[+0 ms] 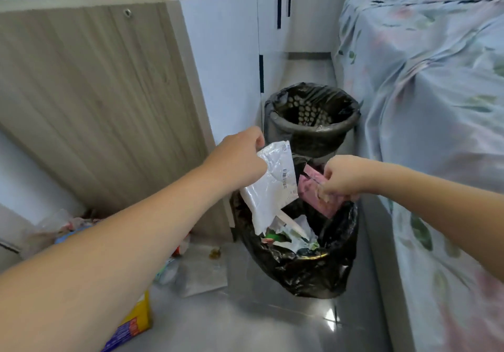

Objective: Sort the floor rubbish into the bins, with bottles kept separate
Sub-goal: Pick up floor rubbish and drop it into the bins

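My left hand (240, 158) grips a white plastic mailer bag (272, 188) with a barcode label, which hangs over the near bin (300, 270). That bin has a black liner and holds several wrappers and papers. My right hand (343, 177) pinches a pink packet (313, 193) above the same bin's far rim. Behind stands a second bin (311, 122) with a black liner and a mesh wall; it looks almost empty.
More rubbish lies on the grey floor at the left: a clear plastic bag (201, 270), a blue and yellow packet (131, 327), crumpled plastic (54, 226). A wooden cabinet side (109, 106) stands left of the bins, a bed with a floral sheet (436, 133) right.
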The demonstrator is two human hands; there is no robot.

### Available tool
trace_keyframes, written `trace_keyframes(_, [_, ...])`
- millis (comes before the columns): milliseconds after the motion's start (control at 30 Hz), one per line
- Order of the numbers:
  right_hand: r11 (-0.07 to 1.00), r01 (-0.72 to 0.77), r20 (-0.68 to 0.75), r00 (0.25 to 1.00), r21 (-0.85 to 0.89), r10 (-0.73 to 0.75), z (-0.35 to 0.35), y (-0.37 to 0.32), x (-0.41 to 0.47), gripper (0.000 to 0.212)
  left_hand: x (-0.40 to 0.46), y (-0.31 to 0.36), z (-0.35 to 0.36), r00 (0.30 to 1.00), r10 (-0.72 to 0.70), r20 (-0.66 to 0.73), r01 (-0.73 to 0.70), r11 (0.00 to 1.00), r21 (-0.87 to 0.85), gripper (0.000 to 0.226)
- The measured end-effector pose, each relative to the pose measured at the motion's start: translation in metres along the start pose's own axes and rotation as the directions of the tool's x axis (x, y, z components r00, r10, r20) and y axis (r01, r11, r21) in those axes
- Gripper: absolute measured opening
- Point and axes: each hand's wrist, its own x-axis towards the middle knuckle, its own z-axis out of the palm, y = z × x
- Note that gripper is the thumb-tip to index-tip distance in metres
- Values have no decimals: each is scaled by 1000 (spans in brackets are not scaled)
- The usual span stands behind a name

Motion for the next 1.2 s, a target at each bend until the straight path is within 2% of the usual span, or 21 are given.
trace_keyframes(133, [994, 26, 95, 995, -105, -16, 8, 3, 15, 22, 33, 10, 27, 986, -109, 123, 92, 986, 138, 28])
trace_keyframes(267, [983, 94, 51, 995, -157, -87, 9, 0, 25, 27, 61, 6, 72, 950, -203, 236, 166, 972, 165, 30])
trace_keyframes(400, [965, 135, 62, 990, -225, -125, 22, 2, 34, 14, 72, -7, 117, 945, -213, 248, 176, 970, 166, 19])
trace_keyframes(500, [965, 153, 47, 988, -212, -146, 30, 4, 38, 19, 70, -16, 128, 968, -160, 191, 126, 976, 179, 23])
trace_keyframes(700, [957, 204, -30, 976, -207, -215, 31, -11, 22, 36, 35, -36, 94, 999, 37, 38, -42, 989, 140, 18])
trace_keyframes(833, [953, 283, -93, 951, -110, -293, 29, -46, -10, 55, -13, -63, 61, 983, 181, -22, -176, 973, 150, 17])
trace_keyframes(933, [929, 356, -110, 924, -95, -366, 36, -84, -32, 52, -53, -97, 40, 973, 229, -24, -219, 954, 205, 18])
trace_keyframes(1067, [890, 435, -91, 889, -136, -448, 55, -145, -47, 48, -95, -151, 10, 984, 174, -26, -159, 943, 293, 20])
trace_keyframes(1200, [858, 482, -31, 869, -179, -495, 80, -213, -47, 46, -134, -211, -21, 1000, 26, -2, -23, 894, 448, 22])
